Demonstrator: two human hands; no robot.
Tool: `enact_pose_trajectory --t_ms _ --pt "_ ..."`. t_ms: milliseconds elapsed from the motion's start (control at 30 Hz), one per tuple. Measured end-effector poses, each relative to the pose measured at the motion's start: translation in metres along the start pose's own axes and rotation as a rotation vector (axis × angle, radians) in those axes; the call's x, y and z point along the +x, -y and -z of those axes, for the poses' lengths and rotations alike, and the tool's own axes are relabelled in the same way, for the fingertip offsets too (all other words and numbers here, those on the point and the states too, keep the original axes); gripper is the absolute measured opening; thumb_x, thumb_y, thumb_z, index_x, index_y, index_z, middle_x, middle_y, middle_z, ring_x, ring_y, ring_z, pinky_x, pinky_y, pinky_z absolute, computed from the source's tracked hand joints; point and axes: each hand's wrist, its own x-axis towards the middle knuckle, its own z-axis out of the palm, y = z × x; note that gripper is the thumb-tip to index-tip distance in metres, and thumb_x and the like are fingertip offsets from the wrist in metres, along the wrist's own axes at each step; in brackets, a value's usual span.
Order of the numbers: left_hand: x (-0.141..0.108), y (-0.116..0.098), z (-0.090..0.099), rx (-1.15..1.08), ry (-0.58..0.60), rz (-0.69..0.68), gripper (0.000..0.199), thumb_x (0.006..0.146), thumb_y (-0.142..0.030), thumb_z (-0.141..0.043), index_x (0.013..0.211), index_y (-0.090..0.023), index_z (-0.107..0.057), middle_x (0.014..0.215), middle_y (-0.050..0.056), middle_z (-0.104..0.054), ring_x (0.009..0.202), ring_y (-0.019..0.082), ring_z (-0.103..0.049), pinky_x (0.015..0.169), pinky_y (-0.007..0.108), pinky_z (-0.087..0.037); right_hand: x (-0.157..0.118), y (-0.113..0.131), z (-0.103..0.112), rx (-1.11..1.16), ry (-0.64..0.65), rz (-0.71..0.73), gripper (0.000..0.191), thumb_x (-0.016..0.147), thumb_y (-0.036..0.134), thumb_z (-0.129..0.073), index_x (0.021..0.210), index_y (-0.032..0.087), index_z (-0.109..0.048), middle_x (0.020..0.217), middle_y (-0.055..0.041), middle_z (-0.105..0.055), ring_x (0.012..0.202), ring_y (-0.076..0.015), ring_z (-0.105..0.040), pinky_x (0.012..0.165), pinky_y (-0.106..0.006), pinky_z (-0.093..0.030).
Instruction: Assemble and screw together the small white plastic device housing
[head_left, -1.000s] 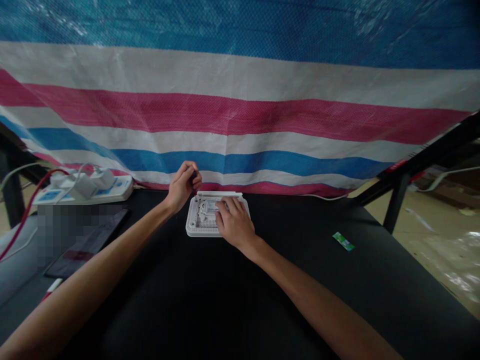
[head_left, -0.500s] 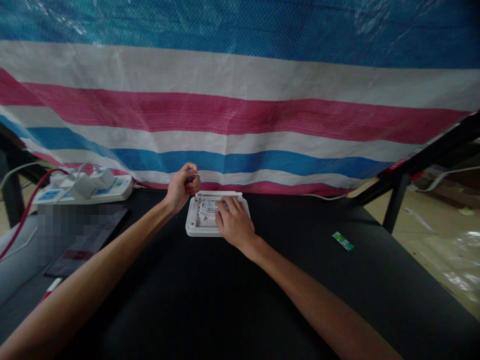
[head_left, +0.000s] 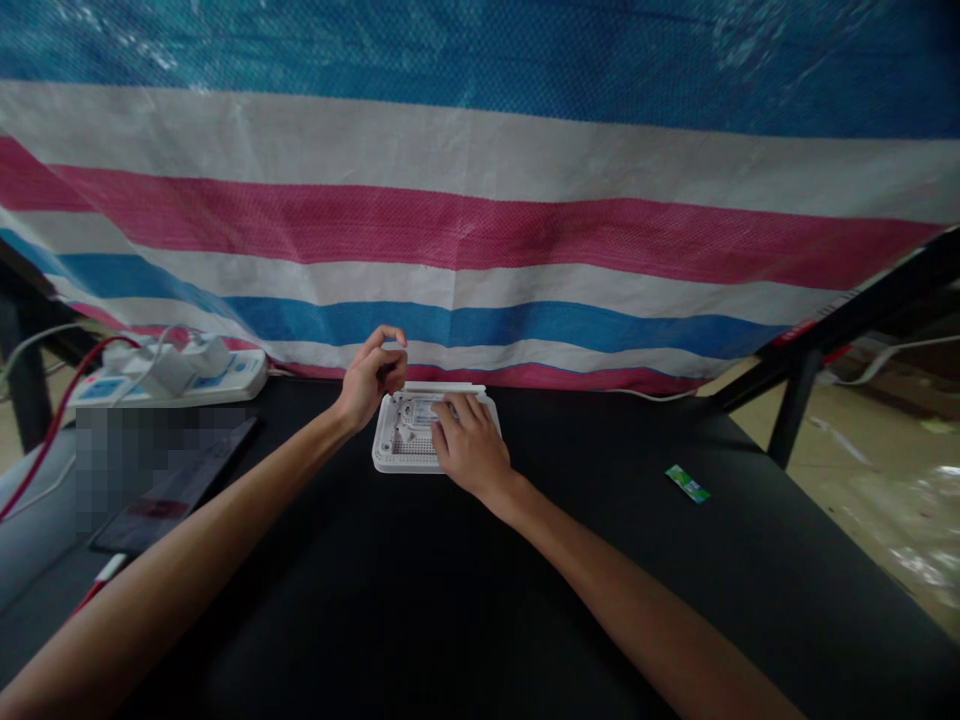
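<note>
Item: 2 bare hands at 1 white perforated device point(head_left: 409, 460), which lies on the black tabletop point(head_left: 465, 600), close to its far edge.

Left hand point(head_left: 371, 380): raised at the device's far left corner. I have its index finger arched forward, the other fingers curled in toward the palm. Whether anything is pinched inside that curl, or whether the hand touches the device, I cannot tell at this size.

Right hand point(head_left: 472, 442): palm down over the device's right part, fingers loosely extended and lying near one another, thumb set apart toward the middle. I have it resting on the device; the fingertips reach a pale label point(head_left: 424, 413) on the device's face. The device's left part shows past the thumb, to the left of this hand.

Surroundings, left side: 1 white power strip point(head_left: 244, 380) with white plugs point(head_left: 171, 372) seated in it; 1 red cable point(head_left: 60, 412); 1 dark flat tablet-like item point(head_left: 161, 505), partly pixelated, beyond the left forearm; 1 white connector point(head_left: 111, 568) beside that forearm.

Right side: 1 small green packet point(head_left: 687, 484), flat on the tabletop, well apart from the right hand.

Behind: 1 striped sheet point(head_left: 465, 235), blue, white and red.
</note>
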Motion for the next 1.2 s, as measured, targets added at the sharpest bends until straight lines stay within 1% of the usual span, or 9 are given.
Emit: enact_pose_trajectory --t_ms 133,267,367,467,600,667,867,1200 --pt "-0.001 -0.004 -0.005 -0.005 -0.003 -0.004 0.013 0.077 -0.018 -0.052 0.089 -0.02 -0.047 0.056 -0.007 -0.035 0.046 0.008 -0.032 0.045 0.02 -0.027 0.0 0.0 0.0 0.001 -0.006 0.0 0.027 0.094 0.023 -0.046 0.115 0.016 -0.062 0.117 -0.0133 -0.059 0.112 -0.0267 -0.049 0.097 -0.041 -0.041" --pt "-0.001 -0.004 -0.006 0.035 0.016 -0.028 0.01 0.08 -0.019 -0.053 0.09 -0.019 -0.05 0.057 -0.006 -0.038 0.049 0.009 -0.036 0.048 0.02 -0.029 0.0 0.0 0.0 0.0 0.002 -0.003 0.028 0.094 0.023 -0.046 0.115 0.016 -0.062 0.118 -0.0136 -0.059 0.112 -0.0269 -0.049 0.096 -0.041 -0.041" --pt "0.0 -0.003 -0.005 0.062 0.038 -0.051 0.007 0.083 -0.022 -0.052 0.089 -0.018 -0.053 0.056 -0.006 -0.038 0.049 0.009 -0.036 0.048 0.021 -0.029 0.001 0.0 0.0 -0.003 0.004 -0.001 0.028 0.093 0.023 -0.047 0.115 0.016 -0.062 0.117 -0.0135 -0.059 0.112 -0.0269 -0.049 0.097 -0.041 -0.041" --pt "0.0 -0.001 -0.005 0.078 0.038 -0.061 0.007 0.085 -0.025 -0.053 0.088 -0.018 -0.055 0.055 -0.006 -0.037 0.049 0.009 -0.035 0.049 0.021 -0.029 0.001 0.0 0.0 -0.004 0.0 0.002 0.028 0.093 0.023 -0.046 0.115 0.016 -0.062 0.117 -0.0138 -0.059 0.112 -0.027 -0.049 0.097 -0.041 -0.041" --pt "-0.001 0.001 -0.003 0.068 0.039 -0.049 0.01 0.086 -0.028 -0.055 0.087 -0.018 -0.055 0.053 -0.008 -0.028 0.044 0.008 -0.026 0.046 0.02 -0.024 0.001 0.0 0.0 -0.002 -0.004 0.002 0.027 0.094 0.023 -0.046 0.115 0.017 -0.062 0.117 -0.0136 -0.059 0.112 -0.0268 -0.049 0.097 -0.041 -0.041" --pt "-0.001 0.003 -0.002 0.07 0.033 -0.058 0.012 0.087 -0.03 -0.056 0.086 -0.018 -0.055 0.052 -0.009 -0.025 0.044 0.007 -0.024 0.045 0.02 -0.023 0.001 0.0 0.001 -0.002 -0.004 0.004 0.027 0.094 0.023 -0.046 0.114 0.017 -0.062 0.118 -0.0132 -0.059 0.112 -0.0267 -0.049 0.097 -0.041 -0.041" --pt "0.0 0.005 0.0 0.07 0.036 -0.088 0.013 0.09 -0.031 -0.054 0.085 -0.019 -0.053 0.051 -0.009 -0.026 0.043 0.008 -0.023 0.044 0.02 -0.024 0.0 0.0 0.0 0.0 0.0 -0.007 0.027 0.094 0.023 -0.046 0.115 0.017 -0.062 0.117 -0.0131 -0.059 0.113 -0.0268 -0.049 0.097 -0.041 -0.041" --pt "0.0 0.007 0.001 0.072 -0.007 -0.105 0.012 0.088 -0.03 -0.052 0.082 -0.02 -0.052 0.047 -0.009 -0.026 0.039 0.008 -0.024 0.041 0.019 -0.027 0.0 0.0 0.0 0.0 -0.004 -0.002 0.027 0.094 0.023 -0.046 0.114 0.017 -0.062 0.117 -0.0127 -0.059 0.112 -0.0265 -0.049 0.097 -0.041 -0.041"
